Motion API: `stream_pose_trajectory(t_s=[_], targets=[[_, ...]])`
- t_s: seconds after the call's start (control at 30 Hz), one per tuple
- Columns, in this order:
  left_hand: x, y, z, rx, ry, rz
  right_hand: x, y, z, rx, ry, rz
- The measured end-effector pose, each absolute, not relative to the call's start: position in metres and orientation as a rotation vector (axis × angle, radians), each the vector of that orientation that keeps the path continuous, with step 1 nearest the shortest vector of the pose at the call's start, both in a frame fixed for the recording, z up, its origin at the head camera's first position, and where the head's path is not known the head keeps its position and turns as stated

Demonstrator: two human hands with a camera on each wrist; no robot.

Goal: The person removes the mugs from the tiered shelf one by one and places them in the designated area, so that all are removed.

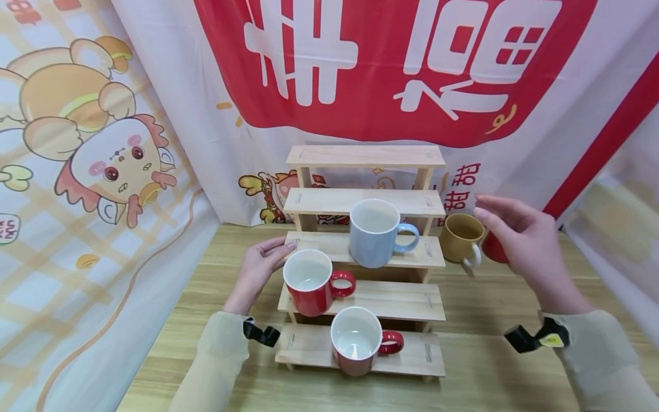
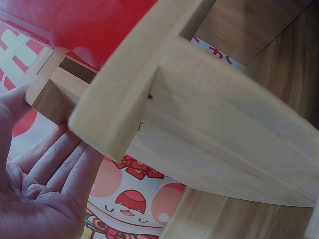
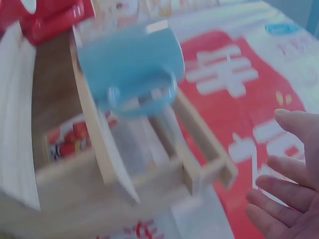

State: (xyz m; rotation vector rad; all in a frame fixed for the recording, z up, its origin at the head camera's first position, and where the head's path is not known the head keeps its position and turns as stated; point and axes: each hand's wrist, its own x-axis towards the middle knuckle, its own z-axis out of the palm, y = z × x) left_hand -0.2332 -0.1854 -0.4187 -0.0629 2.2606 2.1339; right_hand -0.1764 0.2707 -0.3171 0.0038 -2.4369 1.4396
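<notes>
A stepped wooden rack (image 1: pixel 360 155) stands on the table with mugs on its tiers. My left hand (image 1: pixel 261 266) holds the left end of the middle tier, thumb and fingers on either side of the wood (image 2: pixel 55 97) in the left wrist view. A light blue mug (image 1: pixel 374 237) sits on that tier. One red mug (image 1: pixel 310 289) rests on the tier below, at the left; another red mug (image 1: pixel 356 343) is on the lowest tier. My right hand (image 1: pixel 525 240), empty with fingers extended, hovers beside a mustard mug (image 1: pixel 458 243) with a white handle, right of the rack.
Behind the right hand, a further red object (image 1: pixel 495 247) shows partly on the table (image 1: pixel 479 343). Printed cloth (image 1: pixel 170 74) hangs at the left, and a red and white banner (image 1: pixel 381 68) hangs close behind the rack.
</notes>
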Motion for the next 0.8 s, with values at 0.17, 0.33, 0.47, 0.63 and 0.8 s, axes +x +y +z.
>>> stream_pose_trajectory(t_s=[0.17,0.33,0.47,0.63,0.8], targets=[[-0.234,-0.185,-0.419,-0.07,2.257,2.134,-0.17,0.247,-0.314,0.173,-2.483,1.447],[-0.235,-0.185,-0.42,-0.07,2.258,2.137,-0.174,0.226,-0.323,0.268,-2.545,1.528],[-0.236,-0.187,-0.42,-0.073,2.258,2.137,-0.183,0.21,-0.335,0.385,-2.54,1.623],[-0.237,-0.187,-0.421,-0.078,2.258,2.128,-0.19,0.194,-0.342,0.447,-2.512,1.669],[-0.236,-0.186,-0.421,-0.072,2.261,2.124,-0.195,0.187,-0.342,0.409,-2.523,1.702]])
